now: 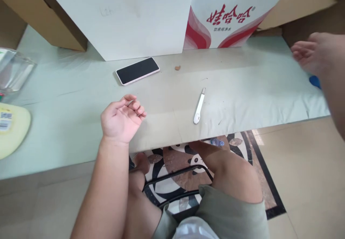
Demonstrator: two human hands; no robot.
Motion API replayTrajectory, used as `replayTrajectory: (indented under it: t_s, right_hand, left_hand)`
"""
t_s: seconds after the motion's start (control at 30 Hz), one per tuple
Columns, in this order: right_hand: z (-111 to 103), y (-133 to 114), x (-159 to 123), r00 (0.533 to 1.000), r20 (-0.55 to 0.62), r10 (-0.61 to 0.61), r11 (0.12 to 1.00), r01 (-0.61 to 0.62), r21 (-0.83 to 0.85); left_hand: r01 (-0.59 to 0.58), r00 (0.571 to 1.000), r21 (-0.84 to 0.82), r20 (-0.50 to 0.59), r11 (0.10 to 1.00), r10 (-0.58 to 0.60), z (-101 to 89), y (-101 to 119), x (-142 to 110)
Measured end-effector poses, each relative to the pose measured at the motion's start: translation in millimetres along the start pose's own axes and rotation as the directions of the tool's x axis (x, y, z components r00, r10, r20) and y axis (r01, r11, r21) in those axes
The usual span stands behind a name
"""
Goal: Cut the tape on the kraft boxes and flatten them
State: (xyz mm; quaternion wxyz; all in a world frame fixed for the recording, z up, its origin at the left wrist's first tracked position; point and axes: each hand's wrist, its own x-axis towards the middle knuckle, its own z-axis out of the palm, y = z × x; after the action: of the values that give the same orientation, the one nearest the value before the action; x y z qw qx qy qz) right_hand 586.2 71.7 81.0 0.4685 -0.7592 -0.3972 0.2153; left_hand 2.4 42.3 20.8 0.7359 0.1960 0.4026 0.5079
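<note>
My left hand (122, 118) rests palm up at the table's front part, its fingers loosely curled and apart, with nothing in it. Just beyond it lies a smartphone (138, 71) with a dark screen and a pale edge. To its right, a white utility knife (199, 106) lies on the cloth, its tip pointing away from me. My right hand (314, 54) is raised over the table's right end, slightly blurred, its fingers loosely bent and no object visible in them. Near its wrist is a blue object (314, 82), partly hidden by my arm.
A white box (121, 19) and a red-and-white carton (229, 19) stand along the back of the cloth-covered table (67, 124). A small brown scrap (177, 68) lies before them. Cardboard (45, 16), a clear plastic container (16, 72) and a pale yellow bottle (13, 131) are at left.
</note>
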Motion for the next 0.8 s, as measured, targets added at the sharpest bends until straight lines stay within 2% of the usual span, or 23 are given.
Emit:
replayTrajectory:
  t_s: [0.03,0.07,0.1,0.17,0.27,0.43,0.53,0.67,0.8]
  right_hand:
    - [17,-4,-11,0.974,-0.086,0.209,0.977,-0.204,0.064]
    - [34,-8,-28,0.941,-0.131,0.311,0.948,-0.298,0.109]
    - [50,-12,-48,0.923,-0.141,0.358,0.930,-0.340,0.136]
    - [74,-21,-88,0.919,-0.130,0.373,0.923,-0.354,0.151]
    - [92,-40,-126,0.938,-0.075,0.339,0.938,-0.331,0.102]
    - [113,-88,-147,0.967,0.031,0.253,0.967,-0.254,0.034]
    - [141,-122,-162,0.978,0.118,0.170,0.985,-0.169,-0.015]
    - [204,-166,-188,0.963,0.266,0.048,0.998,-0.036,-0.049]
    - [294,-204,-211,0.900,0.434,-0.036,0.996,0.066,-0.055]
  left_hand:
    - [0.001,1.000,0.003,-0.003,1.000,-0.001,0.3,0,0]
    - [0.001,1.000,0.003,-0.006,1.000,-0.001,0.5,1,0]
    - [0.000,1.000,0.001,-0.010,1.000,0.000,0.5,2,-1]
    - [-0.004,1.000,-0.011,-0.017,1.000,0.004,0.3,4,-3]
    - [-0.011,1.000,-0.038,-0.024,0.999,0.010,-0.9,7,-9]
    - [-0.040,0.999,-0.124,-0.023,0.991,0.038,-8.0,17,-26]
    - [-0.076,0.997,-0.206,-0.013,0.976,0.075,-16.6,25,-36]
    - [-0.090,0.996,-0.277,-0.005,0.957,0.092,-32.6,39,-46]
    - [-0.103,0.994,-0.339,-0.013,0.935,0.105,-52.9,53,-51]
